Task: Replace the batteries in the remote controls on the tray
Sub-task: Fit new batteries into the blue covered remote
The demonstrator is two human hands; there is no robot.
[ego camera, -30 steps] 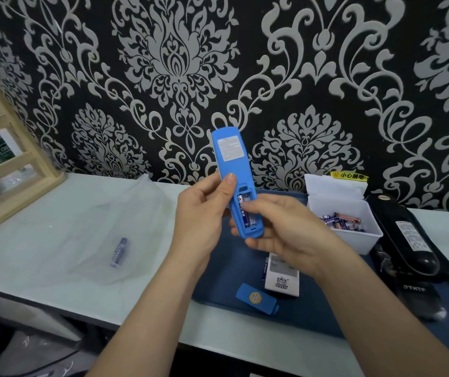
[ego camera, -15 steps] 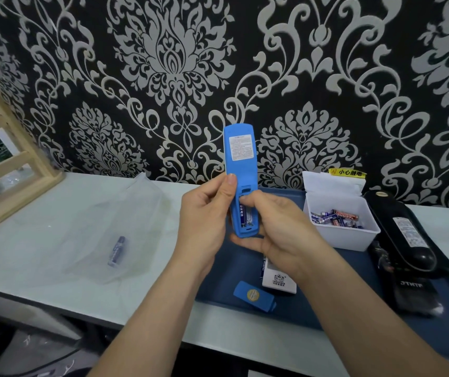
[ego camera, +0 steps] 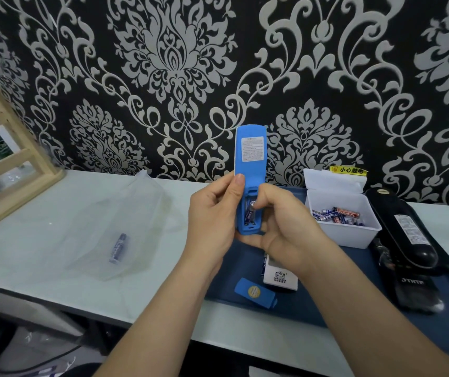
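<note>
Since the earlier frames, the blue remote (ego camera: pixel 249 161) has swung from a leftward lean to nearly upright, and the right thumb has slid further over its open battery slot.

At far left a pale wooden rack (ego camera: pixel 8 170) with flat slats stands on the smooth white table (ego camera: pixel 54 208), which runs the full width in front of a black wall patterned with silver scrolls. A crumpled clear plastic bag (ego camera: pixel 125 229) lies flat on the table with one small cylindrical battery (ego camera: pixel 118 248) inside; bare tabletop lies open around it on every side.

The left hand (ego camera: pixel 212 221) is clamped on the left edge of the remote, thumb pressed against its back. That remote is a long, rounded bar of matte blue plastic with a white paper label near the top, held above the left end of the tray. A battery (ego camera: pixel 250 214) sits in its open slot. The right hand (ego camera: pixel 285 224) cups the remote's lower end from the right, fingers curled under it and thumb over the slot beside the battery.

Below the hands, a flat dark blue tray (ego camera: pixel 313 308) reaches close to the table's near edge. On it lie a small blue battery cover (ego camera: pixel 256 293) with a round gold sticker and, just beside it, a white remote (ego camera: pixel 280 276), partly hidden by the right wrist. Further right sits a white plastic box (ego camera: pixel 348 238), lid open, holding loose batteries (ego camera: pixel 336 215). At far right a glossy black remote (ego camera: pixel 405 229) and another black object, blurred, crowd the tray's right end.
</note>
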